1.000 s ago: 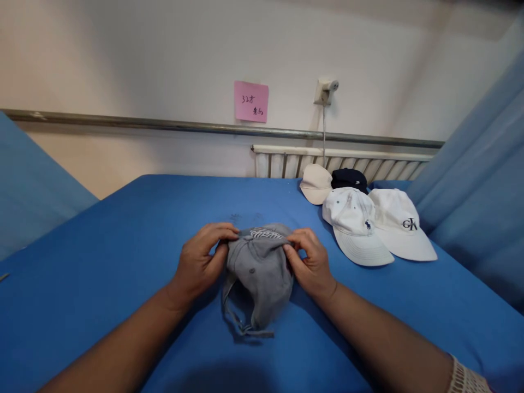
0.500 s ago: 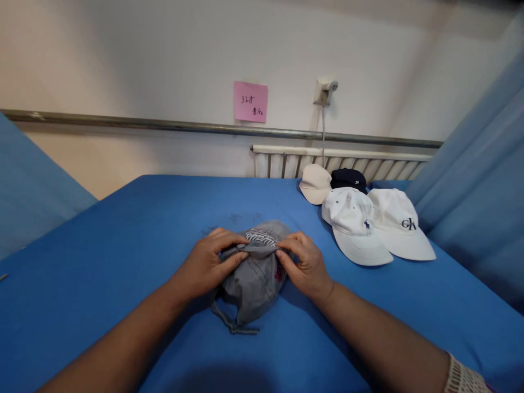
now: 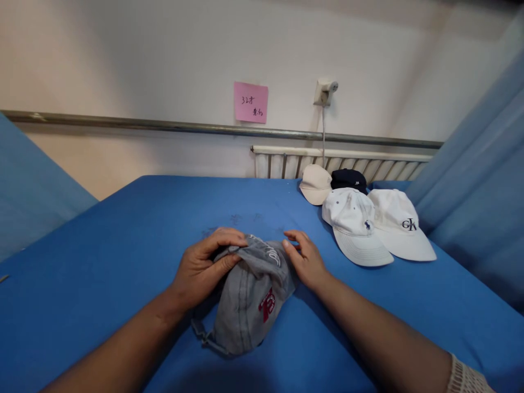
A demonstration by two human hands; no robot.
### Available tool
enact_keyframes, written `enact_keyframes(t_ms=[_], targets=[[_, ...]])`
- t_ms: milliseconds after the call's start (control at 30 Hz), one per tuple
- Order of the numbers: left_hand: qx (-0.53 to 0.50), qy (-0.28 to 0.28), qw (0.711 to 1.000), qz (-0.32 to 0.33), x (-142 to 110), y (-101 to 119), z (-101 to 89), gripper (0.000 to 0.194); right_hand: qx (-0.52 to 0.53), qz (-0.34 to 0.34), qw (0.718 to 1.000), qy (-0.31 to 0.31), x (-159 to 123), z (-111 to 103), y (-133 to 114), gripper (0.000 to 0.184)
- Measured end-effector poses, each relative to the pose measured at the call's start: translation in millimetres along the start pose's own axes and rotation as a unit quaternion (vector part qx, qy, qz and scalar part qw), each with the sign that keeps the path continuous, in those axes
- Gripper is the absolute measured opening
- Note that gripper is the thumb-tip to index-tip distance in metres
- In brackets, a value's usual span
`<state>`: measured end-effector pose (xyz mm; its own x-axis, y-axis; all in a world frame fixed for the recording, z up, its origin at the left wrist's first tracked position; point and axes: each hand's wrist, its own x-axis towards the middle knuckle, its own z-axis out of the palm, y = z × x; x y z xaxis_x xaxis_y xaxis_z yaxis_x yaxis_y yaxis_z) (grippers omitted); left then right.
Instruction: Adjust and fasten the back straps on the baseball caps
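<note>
Blue-covered table (image 3: 123, 240), with two bare hands at work between its left and right edges, well short of the far edge; the near edge is out of view. Four caps form a group towards the far right corner: a white cap with dark letters (image 3: 397, 218) nearest the right edge, a white cap with a small emblem (image 3: 347, 218) beside it, and, close to the far edge, a dark cap (image 3: 347, 178) and a beige cap (image 3: 315, 184).

The grey cap (image 3: 241, 305) lies in front of the person. The left hand (image 3: 202, 267) pinches a fold of its cloth between thumb and fingers; from that grip the crown extends towards the near edge, its long axis slanting from far right to near left, where the strap (image 3: 204, 339) lies. The right hand (image 3: 307, 262), loosely curled with thumb and fingers parted, is just beside the cap's right side; from where I stand, contact cannot be told.

Inscriptions: on the wall, a pink note (image 3: 251, 102) reading "32", the remaining characters unclear; on the outer white cap, overlapping "C" and "K" (image 3: 409, 224); on its neighbour, a dark-blue horse-and-rider emblem (image 3: 367, 225); on the grey cap, folded white lettering (image 3: 272, 254) and a red badge (image 3: 267, 305), both unreadable.
</note>
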<state>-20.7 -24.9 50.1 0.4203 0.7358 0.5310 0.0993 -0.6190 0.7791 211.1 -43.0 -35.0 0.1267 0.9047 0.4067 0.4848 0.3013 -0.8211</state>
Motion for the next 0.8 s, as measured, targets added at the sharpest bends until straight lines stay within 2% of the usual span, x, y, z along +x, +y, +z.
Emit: enact_keyframes(t_ms=[67, 167, 267, 400, 500, 633, 700, 733, 800], targets=[[-0.021, -0.039, 0.999, 0.008, 0.3, 0.7, -0.5, 0.012, -0.028, 0.063, 0.997, -0.036, 6.4, 4.0, 13.7, 0.037], [-0.003, -0.095, 0.995, 0.018, 3.1, 0.0, -3.5, 0.014, -0.070, 0.071, 0.993, -0.062, 8.3, 4.1, 20.4, 0.039], [0.133, -0.102, 0.984, 0.055, 8.3, -6.1, -10.9, 0.017, -0.103, 0.061, 0.990, -0.068, 5.8, 0.3, 14.2, 0.037], [0.318, -0.098, 0.936, 0.113, 13.9, -16.4, -23.0, 0.023, -0.058, 0.134, 0.985, -0.088, 6.0, -1.1, 5.4, 0.039], [0.363, -0.082, 0.918, 0.135, 14.4, -19.4, -28.6, 0.026, 0.073, 0.211, 0.973, -0.064, 9.4, 1.0, 3.9, 0.039], [0.389, 0.004, 0.913, 0.123, 13.4, -24.4, -32.2, 0.028, 0.274, 0.261, 0.922, 0.084, 13.4, -2.3, 1.9, 0.041], [0.393, 0.051, 0.914, 0.091, 14.0, -30.9, -33.4, 0.029, 0.307, 0.280, 0.899, 0.141, 13.5, -5.8, -0.4, 0.040], [0.389, 0.062, 0.916, 0.071, 14.6, -35.0, -33.8, 0.029, 0.302, 0.295, 0.896, 0.138, 12.9, -7.1, -1.7, 0.038], [0.372, 0.060, 0.926, 0.028, 16.1, -43.2, -34.1, 0.031, 0.262, 0.328, 0.905, 0.069, 11.4, -7.8, -4.6, 0.033]])
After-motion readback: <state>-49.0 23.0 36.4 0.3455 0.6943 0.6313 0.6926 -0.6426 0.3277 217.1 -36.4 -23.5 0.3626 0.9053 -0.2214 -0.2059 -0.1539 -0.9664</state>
